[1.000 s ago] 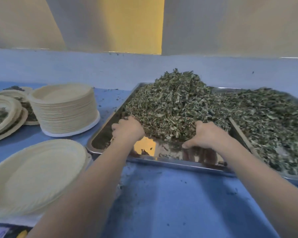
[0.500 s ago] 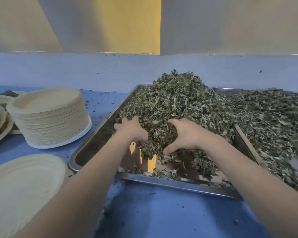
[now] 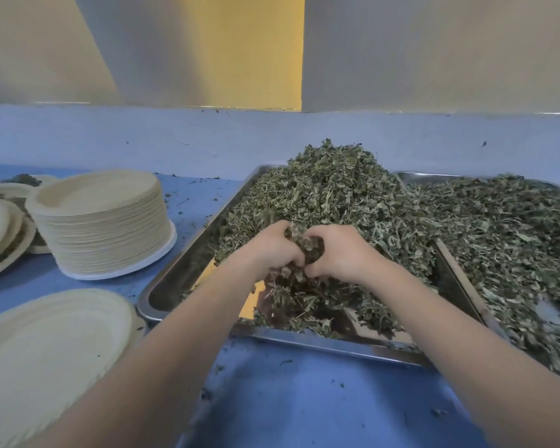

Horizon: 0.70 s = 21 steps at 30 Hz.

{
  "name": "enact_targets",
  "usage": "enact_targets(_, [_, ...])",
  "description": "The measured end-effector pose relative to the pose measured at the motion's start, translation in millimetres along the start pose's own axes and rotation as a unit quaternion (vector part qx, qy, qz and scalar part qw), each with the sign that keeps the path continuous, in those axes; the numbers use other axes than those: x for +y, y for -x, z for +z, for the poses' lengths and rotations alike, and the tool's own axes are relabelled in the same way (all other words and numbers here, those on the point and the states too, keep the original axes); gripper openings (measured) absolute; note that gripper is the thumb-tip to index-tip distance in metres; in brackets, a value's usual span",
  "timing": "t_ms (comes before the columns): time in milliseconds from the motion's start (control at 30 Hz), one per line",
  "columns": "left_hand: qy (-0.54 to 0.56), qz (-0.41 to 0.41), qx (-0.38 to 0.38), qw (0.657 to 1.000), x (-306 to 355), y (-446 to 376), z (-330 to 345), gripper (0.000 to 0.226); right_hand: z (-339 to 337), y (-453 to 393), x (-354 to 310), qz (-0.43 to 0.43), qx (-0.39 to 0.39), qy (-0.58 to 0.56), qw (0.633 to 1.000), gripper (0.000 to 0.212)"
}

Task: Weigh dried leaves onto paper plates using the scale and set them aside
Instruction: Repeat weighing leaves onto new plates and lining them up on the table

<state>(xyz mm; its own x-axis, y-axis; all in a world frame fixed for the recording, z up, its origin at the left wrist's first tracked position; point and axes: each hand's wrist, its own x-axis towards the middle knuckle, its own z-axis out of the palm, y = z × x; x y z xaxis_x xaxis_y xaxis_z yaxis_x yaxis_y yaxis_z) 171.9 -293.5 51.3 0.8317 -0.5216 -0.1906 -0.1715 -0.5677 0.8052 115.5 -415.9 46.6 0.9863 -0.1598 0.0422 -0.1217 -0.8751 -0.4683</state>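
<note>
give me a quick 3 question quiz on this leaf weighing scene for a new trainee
1. True or false: both hands are gathering one clump of dried leaves above the metal tray.
2. Multiple choice: the tall stack of paper plates stands A) inside the tray, B) left of the tray, C) right of the tray.
3. Fill in: the empty paper plate nearest the camera lies at the lower ____ of the view.

Key: 1 true: left hand and right hand curl their fingers round the same clump. 2 B. 3 left.
</note>
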Motion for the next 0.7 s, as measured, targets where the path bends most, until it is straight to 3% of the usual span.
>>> enact_targets(267, [0.040,0.053,0.045,0.997,34,47,-41,0.071,-41,21,-48,-0.047,0.088,0.029,0.995,0.069])
enact_targets(600, [0.003,0.038,0.126,0.991,-7,137,-122,0.062,-14,51,-164,-0.164,0.080,0.044,0.982,0.060])
enact_targets(700, [0.015,0.025,0.133,0.991,-32,166,-151,0.049,6,57,-200,-0.186,0.068,0.031,0.980,0.060])
